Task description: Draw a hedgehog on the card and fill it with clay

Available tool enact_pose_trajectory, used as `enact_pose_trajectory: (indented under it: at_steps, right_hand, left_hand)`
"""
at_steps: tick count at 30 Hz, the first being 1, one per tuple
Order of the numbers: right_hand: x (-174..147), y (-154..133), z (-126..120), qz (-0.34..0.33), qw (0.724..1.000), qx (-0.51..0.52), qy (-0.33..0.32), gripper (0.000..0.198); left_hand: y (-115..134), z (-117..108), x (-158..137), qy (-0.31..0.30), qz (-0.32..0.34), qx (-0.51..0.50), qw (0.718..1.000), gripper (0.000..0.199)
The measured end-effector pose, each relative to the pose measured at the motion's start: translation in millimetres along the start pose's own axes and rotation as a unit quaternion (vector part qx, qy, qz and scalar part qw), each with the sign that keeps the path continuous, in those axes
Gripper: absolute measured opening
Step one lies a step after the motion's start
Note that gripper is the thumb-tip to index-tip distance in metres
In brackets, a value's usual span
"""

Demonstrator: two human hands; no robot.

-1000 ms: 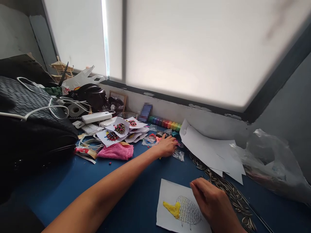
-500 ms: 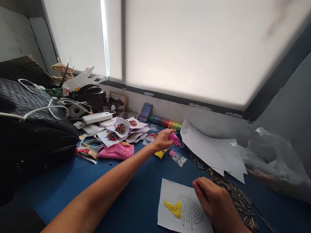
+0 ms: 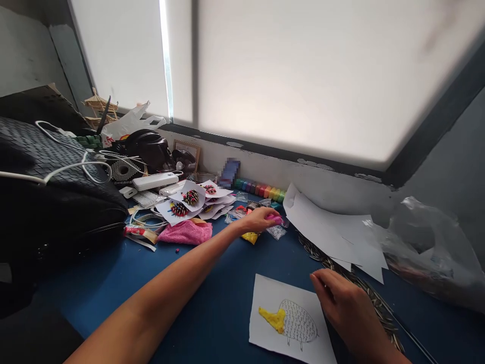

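My left hand (image 3: 261,219) is stretched out to the middle of the table, its fingers curled around pink modelling clay (image 3: 276,219); they partly hide it. Just below lies a clear plastic bag (image 3: 277,232), and a yellow packet (image 3: 250,237) is under the wrist. My right hand (image 3: 343,306) rests at the right edge of a white card (image 3: 265,336) with its fingers curled in. Whatever they may hold is hidden. The card bears a pencil drawing of a scaly oval body (image 3: 299,321) with thin legs; yellow clay (image 3: 273,319) covers its head end.
Sunflower seeds (image 3: 379,316) and loose white paper (image 3: 326,222) lie on the right, near a clear plastic bag (image 3: 435,247). Coloured clay tubs (image 3: 261,189) line the wall. Decorated cards (image 3: 182,202), a pink cloth (image 3: 185,232) and a black bag (image 3: 68,202) stand left.
My left hand has lowered slightly, and its fingers have closed in around the pink clay. My right hand stays curled beside the card. The whole view has shifted a little.
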State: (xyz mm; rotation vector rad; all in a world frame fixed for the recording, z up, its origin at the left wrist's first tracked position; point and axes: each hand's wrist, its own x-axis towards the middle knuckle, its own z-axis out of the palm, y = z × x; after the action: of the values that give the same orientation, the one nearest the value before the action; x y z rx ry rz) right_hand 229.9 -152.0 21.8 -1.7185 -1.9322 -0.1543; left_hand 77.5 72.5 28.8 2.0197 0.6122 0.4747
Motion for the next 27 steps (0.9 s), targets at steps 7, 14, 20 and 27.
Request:
enact_pose_trajectory:
  at_steps: [7, 14, 20, 27]
  right_hand:
    - [2, -3, -3, 0.086, 0.992, 0.092, 0.003, 0.046]
    - [7, -19, -7, 0.197, 0.947, 0.248, -0.054, 0.048]
    - [6, -30, -6, 0.223, 0.916, 0.324, -0.071, 0.053]
    - [8, -33, -12, 0.252, 0.893, 0.366, -0.066, 0.047]
  left_hand:
    - [21, -3, -10, -0.029, -0.031, -0.187, 0.981, 0.037]
    - [34, 26, -44, -0.167, -0.054, -0.292, 0.940, 0.051]
    - [41, 43, -68, -0.221, -0.043, -0.298, 0.927, 0.052]
    - [32, 48, -72, -0.155, -0.013, -0.318, 0.935, 0.044]
